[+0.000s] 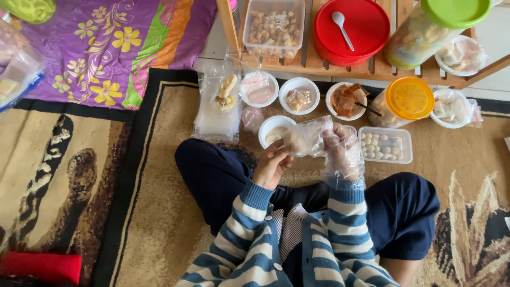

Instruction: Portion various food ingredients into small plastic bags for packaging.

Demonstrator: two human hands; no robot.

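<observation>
a: surface first. patterned brown carpet on the floor, person seated cross-legged; purple floral cloth at upper left; low wooden slatted rack above, carrying a red lidded tub and a clear food box.

b: item in hand?

a: small clear plastic bag, held above the lap, just in front of a white bowl. judged light, limp, slippery film; best pinched at the open rim.

b: hands?

a: left hand bare, fingers closed, pinching the bag's edge. right hand in a clear plastic glove, fingers curled against the bag's other side.
</observation>
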